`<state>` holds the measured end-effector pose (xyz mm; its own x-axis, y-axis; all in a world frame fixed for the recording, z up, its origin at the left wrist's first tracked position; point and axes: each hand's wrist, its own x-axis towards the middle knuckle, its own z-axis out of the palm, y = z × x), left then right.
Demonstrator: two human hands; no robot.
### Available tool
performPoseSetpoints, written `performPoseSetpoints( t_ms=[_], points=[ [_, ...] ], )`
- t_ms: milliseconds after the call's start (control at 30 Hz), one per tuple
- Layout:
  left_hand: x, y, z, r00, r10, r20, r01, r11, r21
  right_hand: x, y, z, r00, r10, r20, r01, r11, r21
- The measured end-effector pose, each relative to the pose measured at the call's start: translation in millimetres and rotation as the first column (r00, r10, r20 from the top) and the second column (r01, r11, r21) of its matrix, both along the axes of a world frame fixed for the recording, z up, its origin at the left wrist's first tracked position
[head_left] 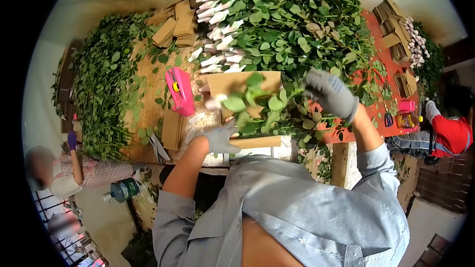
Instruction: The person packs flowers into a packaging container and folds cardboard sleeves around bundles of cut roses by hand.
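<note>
My right hand, in a grey glove, is closed on the stem end of a leafy rose. The rose is blurred, and its pale head points left. It hangs over an upright sheet of corrugated cardboard. My left hand, also gloved, has its fingers apart beside the near cardboard flap; some fingertips are hidden. Left of the cardboard lie a pink tape dispenser and white-bladed scissors.
Wrapped flower heads and a large leafy pile fill the back. Folded cardboard lies left of them. On the red table stands a bottle. A co-worker is at left, another person at right.
</note>
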<state>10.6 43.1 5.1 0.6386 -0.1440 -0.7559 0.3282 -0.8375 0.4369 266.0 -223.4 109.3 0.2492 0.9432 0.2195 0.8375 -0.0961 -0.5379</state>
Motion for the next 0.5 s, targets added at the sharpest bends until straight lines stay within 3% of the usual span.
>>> performPoseSetpoints(
  t_ms=[67, 133, 233, 300, 367, 433, 500],
  points=[
    [-1.5, 1.3, -3.6, 1.0, 0.005, 0.003, -0.004, 1.0, -0.018, -6.4, -11.2, -27.8, 0.993, 0.022, -0.112, -0.025, 0.999, -0.022],
    [-2.2, 1.7, -13.2, 0.998, -0.008, 0.057, 0.008, 1.0, 0.003, -6.4, -18.8, -42.7, 0.996, -0.002, -0.091, -0.001, 1.0, -0.024],
    [0.4, 0.4, -6.6, 0.999, -0.033, 0.018, 0.033, 0.999, 0.021, 0.2, -15.7, -31.8, 0.994, -0.05, -0.097, 0.052, 0.998, 0.022],
    [-5.5, 3.1, -13.6, 0.986, -0.053, 0.159, 0.055, 0.998, -0.009, 10.2, -6.5, -23.2, 0.995, -0.078, -0.07, 0.083, 0.993, 0.082],
    [-5.4, 4.9, -19.0, 0.983, -0.063, 0.17, 0.066, 0.998, -0.013, 23.4, 3.8, -25.4, 0.977, -0.136, -0.165, 0.15, 0.985, 0.08],
    [-6.3, 6.1, -20.0, 0.98, -0.068, 0.188, 0.074, 0.997, -0.024, 40.6, 17.9, -51.2, 0.988, -0.149, -0.032, 0.152, 0.977, 0.15],
    [-4.4, 4.9, -14.1, 0.979, -0.069, 0.191, 0.078, 0.996, -0.043, 58.0, 34.3, -94.4, 0.986, -0.166, -0.008, 0.165, 0.971, 0.174]
  ],
)
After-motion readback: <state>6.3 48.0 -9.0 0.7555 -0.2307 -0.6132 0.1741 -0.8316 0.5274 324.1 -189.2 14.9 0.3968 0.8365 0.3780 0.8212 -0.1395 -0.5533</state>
